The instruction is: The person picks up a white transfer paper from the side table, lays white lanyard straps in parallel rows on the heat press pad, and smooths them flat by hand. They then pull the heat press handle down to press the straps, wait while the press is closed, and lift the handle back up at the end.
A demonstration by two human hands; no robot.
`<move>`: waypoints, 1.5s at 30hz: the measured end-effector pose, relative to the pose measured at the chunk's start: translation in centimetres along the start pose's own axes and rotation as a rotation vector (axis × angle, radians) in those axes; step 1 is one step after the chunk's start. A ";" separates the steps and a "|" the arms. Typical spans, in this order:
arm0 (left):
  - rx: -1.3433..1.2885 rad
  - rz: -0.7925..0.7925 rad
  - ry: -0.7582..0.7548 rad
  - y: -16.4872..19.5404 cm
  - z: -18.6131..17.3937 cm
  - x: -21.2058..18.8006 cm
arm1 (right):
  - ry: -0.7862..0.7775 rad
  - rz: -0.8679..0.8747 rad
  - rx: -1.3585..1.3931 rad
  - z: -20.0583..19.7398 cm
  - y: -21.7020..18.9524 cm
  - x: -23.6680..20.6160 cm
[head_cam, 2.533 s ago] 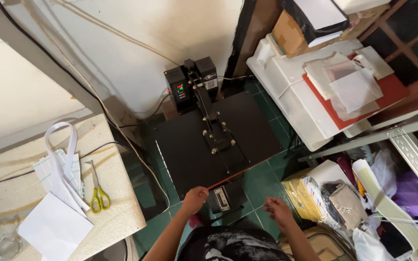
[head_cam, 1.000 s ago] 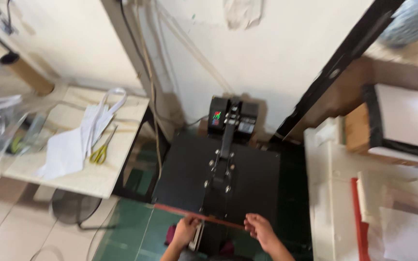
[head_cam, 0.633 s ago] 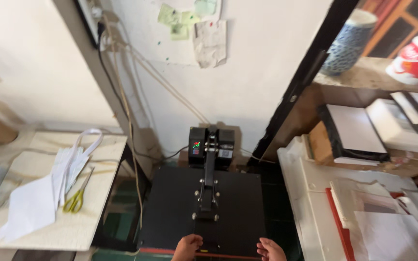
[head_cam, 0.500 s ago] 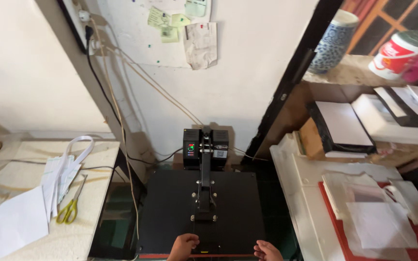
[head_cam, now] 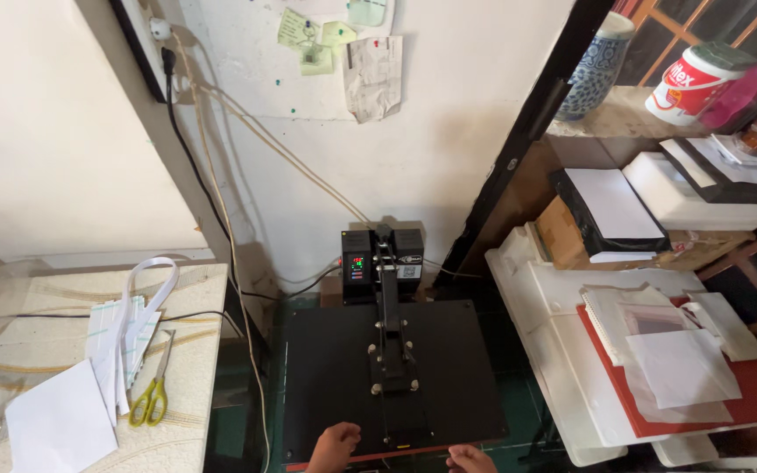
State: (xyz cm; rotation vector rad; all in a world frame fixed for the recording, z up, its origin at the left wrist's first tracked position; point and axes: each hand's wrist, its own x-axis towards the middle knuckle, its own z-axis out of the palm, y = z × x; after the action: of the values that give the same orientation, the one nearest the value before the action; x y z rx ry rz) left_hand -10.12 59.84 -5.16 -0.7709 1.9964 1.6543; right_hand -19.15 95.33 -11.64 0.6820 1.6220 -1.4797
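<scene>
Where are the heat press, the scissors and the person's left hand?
heat press [head_cam: 326,377], head view, bare left part of the black top plate
scissors [head_cam: 152,405], head view, yellow handles
left hand [head_cam: 335,445], head view, back of the hand

The bottom edge cuts off both hands at six o'clock — only the knuckles of the left hand [head_cam: 335,445] and right hand [head_cam: 470,458] show, so their grip cannot be told. The heat press [head_cam: 392,377] loses its front rim there too. Its small control display [head_cam: 357,267], at twelve o'clock — unreadable.

left table [head_cam: 194,289]: scissors [head_cam: 152,396], paper sheets [head_cam: 59,429] | floor: heat press [head_cam: 387,377]
</scene>
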 end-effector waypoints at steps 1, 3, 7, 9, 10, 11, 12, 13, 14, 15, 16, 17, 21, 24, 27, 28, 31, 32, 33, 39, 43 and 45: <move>-0.062 0.004 -0.004 -0.6 -0.7 -0.3 | 0.007 -0.023 -0.010 0.7 0.3 -0.2; -0.185 0.007 -0.013 -1.5 -2.3 -0.4 | 0.043 -0.038 -0.014 1.9 0.7 -0.9; -0.031 -0.022 0.008 -4.0 -6.2 -1.0 | 0.096 0.063 0.056 3.7 1.4 -2.2; 0.008 0.039 0.048 -5.2 -7.5 -1.4 | 0.106 0.131 0.116 4.1 2.6 -2.7; 0.011 0.026 0.048 -5.6 -8.0 -1.5 | 0.112 0.151 0.143 4.2 3.2 -2.9; 0.016 0.015 0.047 -5.8 -8.4 -1.5 | 0.118 0.170 0.172 4.4 3.9 -3.0; 0.024 0.006 0.044 -6.0 -8.8 -1.4 | 0.117 0.141 0.183 4.6 4.6 -3.3; 0.016 0.030 0.043 -6.1 -9.0 -1.3 | 0.120 0.114 0.195 4.8 5.5 -3.8; 0.008 0.052 0.040 -6.2 -9.1 -1.0 | 0.125 0.089 0.209 5.2 6.4 -4.3; 0.000 0.078 0.033 -6.2 -9.2 -0.6 | 0.137 0.047 0.197 5.6 7.3 -4.8; 0.007 0.099 0.029 -6.2 -9.2 -0.1 | 0.152 0.006 0.183 5.9 7.8 -5.7; 0.012 0.118 0.022 -6.2 -9.2 0.6 | 0.169 -0.031 0.168 6.2 8.3 -6.8; -0.032 0.109 -0.039 -6.9 -8.1 3.4 | 0.260 -0.055 0.150 7.4 8.6 -11.4; 0.004 0.223 -0.022 -7.3 -6.7 5.3 | 0.286 -0.052 0.106 7.8 8.3 -14.4; -0.137 0.215 -0.099 -7.4 -5.0 6.0 | 0.297 -0.017 0.115 7.9 7.4 -15.3; -0.126 0.218 -0.115 -7.4 -4.6 5.9 | 0.299 -0.017 0.123 8.1 7.3 -15.4; -0.062 0.186 -0.146 -7.6 -4.1 5.1 | 0.319 -0.033 0.004 8.6 6.7 -15.0; -0.021 0.152 -0.142 -7.7 -4.3 4.8 | 0.328 -0.050 -0.061 8.7 6.4 -14.8; 0.020 0.123 -0.135 -7.7 -4.5 4.5 | 0.317 -0.058 -0.077 8.8 6.1 -14.7; -0.209 -0.015 -0.046 -8.5 -7.2 1.9 | 0.254 -0.113 -0.089 9.7 4.0 -13.8; -0.237 0.018 0.010 -8.3 -7.9 1.9 | 0.246 -0.120 -0.134 9.9 3.8 -13.2; -0.257 0.036 0.061 -8.0 -7.6 2.2 | 0.247 -0.128 -0.169 10.0 4.1 -12.8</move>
State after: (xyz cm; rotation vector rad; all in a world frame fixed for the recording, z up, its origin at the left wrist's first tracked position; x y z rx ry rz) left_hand -6.38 51.04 -11.07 -0.8886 1.8686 1.9556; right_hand -7.01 87.88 -2.75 0.6972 1.9872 -1.3683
